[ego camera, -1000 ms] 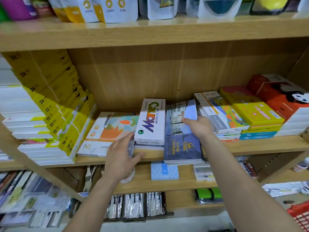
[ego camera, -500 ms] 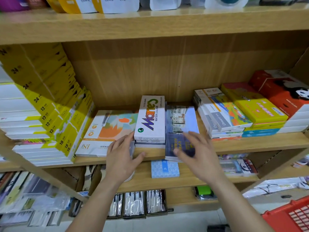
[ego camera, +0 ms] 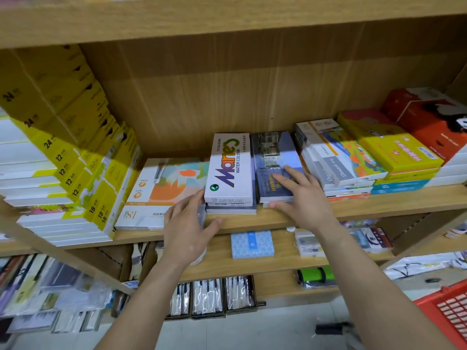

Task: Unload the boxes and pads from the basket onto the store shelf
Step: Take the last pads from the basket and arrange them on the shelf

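The blue pad (ego camera: 275, 168) lies flat on the shelf (ego camera: 379, 208), squeezed between the paint box (ego camera: 228, 168) and the white boxes (ego camera: 331, 157), so it fills the one free slot in the row. The right hand (ego camera: 300, 195) rests open on its near end, fingers spread and thumb at the front edge, likely squaring it with its neighbours. The left hand (ego camera: 188, 228), also open and gripping nothing, braces the paint-box stack's left corner so nothing slides sideways. The red basket (ego camera: 447, 309) sits low right, contents out of view.
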`<move>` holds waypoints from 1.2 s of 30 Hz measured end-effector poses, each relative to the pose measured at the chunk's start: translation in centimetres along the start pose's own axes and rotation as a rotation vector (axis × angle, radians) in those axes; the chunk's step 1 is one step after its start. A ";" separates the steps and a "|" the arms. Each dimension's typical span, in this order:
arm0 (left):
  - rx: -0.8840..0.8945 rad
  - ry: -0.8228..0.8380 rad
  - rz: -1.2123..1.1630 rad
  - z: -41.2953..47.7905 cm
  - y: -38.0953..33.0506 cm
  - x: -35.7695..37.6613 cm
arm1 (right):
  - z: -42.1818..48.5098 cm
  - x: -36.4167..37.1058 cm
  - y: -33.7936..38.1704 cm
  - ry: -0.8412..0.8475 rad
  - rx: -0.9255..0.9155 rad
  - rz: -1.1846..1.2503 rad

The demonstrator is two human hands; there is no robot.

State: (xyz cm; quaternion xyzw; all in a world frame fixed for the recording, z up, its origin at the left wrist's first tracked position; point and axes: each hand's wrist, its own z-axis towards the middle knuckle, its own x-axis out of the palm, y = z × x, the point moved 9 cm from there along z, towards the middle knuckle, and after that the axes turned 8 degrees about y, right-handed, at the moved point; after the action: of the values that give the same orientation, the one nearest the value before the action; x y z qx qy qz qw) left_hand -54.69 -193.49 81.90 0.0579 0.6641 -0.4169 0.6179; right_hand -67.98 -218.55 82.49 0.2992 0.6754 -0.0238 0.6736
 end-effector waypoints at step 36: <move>0.346 0.153 -0.009 -6.6 -3.2 0.0 | -8.7 5.7 3.1 -0.251 0.293 1.092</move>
State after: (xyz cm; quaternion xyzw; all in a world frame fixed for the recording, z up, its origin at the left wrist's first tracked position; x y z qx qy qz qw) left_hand -61.63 -191.44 82.75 0.1920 0.6279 -0.5220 0.5445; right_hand -73.96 -210.15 79.19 0.6892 0.3279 0.1988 0.6148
